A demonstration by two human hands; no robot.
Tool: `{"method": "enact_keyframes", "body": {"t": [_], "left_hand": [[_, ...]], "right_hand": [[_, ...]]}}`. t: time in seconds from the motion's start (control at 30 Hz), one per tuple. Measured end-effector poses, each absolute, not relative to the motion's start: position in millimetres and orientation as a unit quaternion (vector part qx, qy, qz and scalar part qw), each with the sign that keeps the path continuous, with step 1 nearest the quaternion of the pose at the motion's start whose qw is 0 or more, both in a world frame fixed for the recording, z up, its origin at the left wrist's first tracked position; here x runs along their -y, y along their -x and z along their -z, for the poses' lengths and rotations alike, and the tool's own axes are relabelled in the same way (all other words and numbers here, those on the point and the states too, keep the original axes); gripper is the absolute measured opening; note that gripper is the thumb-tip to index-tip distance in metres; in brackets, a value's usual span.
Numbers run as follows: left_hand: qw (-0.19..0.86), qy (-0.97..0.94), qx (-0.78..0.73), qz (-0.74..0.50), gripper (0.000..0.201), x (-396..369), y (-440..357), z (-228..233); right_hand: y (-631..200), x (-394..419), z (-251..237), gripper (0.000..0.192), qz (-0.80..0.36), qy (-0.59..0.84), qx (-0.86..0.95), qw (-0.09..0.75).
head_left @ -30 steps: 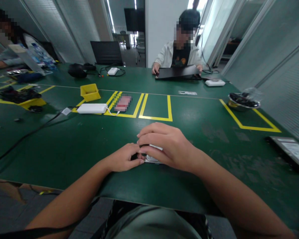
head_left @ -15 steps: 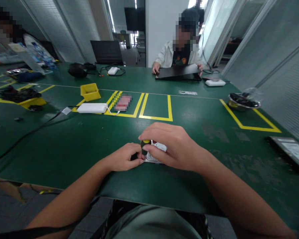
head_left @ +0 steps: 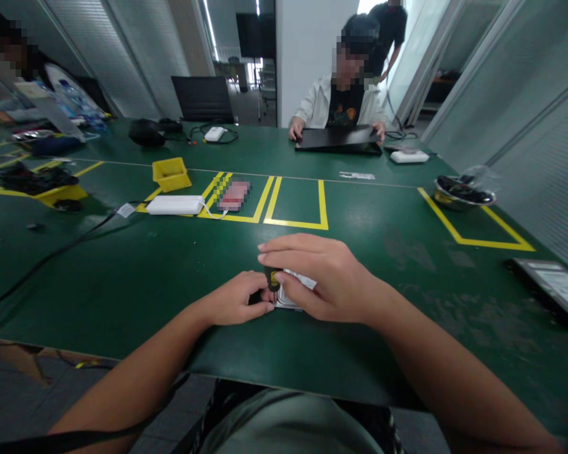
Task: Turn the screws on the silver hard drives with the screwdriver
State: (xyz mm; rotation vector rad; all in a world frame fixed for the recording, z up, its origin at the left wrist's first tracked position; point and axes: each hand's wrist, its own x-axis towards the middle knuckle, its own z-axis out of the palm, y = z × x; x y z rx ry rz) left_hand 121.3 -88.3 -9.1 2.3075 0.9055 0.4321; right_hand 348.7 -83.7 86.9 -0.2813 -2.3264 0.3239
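A hard drive (head_left: 288, 300) with a silvery face lies flat on the green table in front of me, partly covered by my right hand (head_left: 329, 274). That hand is closed round the short dark handle of a screwdriver (head_left: 273, 279) with yellow marks, its fingers arched over the top. The screwdriver stands nearly upright, its shaft at the drive's near left corner. My left hand (head_left: 241, 298) is closed at the drive's left edge, thumb and fingertips beside the shaft. Where the tip meets the drive is too small to make out.
A second drive-like device (head_left: 556, 287) lies at the right edge. Further back are a metal bowl (head_left: 461, 200) of dark parts, a yellow bin (head_left: 171, 174), a white power strip (head_left: 175, 205) and a phone (head_left: 234, 195). Opposite, a person (head_left: 345, 101) holds a dark panel (head_left: 338, 140).
My right fingers have uncurled and shifted slightly left over the screwdriver, whose handle has turned and tilted a little. My left hand stays put. Across the table, the dark panel has been lowered.
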Motion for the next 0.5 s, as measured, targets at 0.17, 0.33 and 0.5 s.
{"method": "enact_keyframes", "body": {"t": [0.17,0.33,0.5], "left_hand": [[0.295,-0.875,-0.343,-0.172,0.016,88.4,-121.1,10.2],[0.304,-0.878,-0.328,-0.174,0.01,87.5,-121.6,9.5],[0.279,-0.883,-0.331,-0.181,0.013,88.8,-122.0,8.0]], "right_hand": [[-349.2,84.5,-89.3,0.022,-0.164,0.112,0.903,0.381],[-347.4,82.1,-90.3,0.018,-0.142,0.114,0.916,0.357],[-348.2,81.4,-89.8,0.018,-0.129,0.11,0.914,0.368]]}}
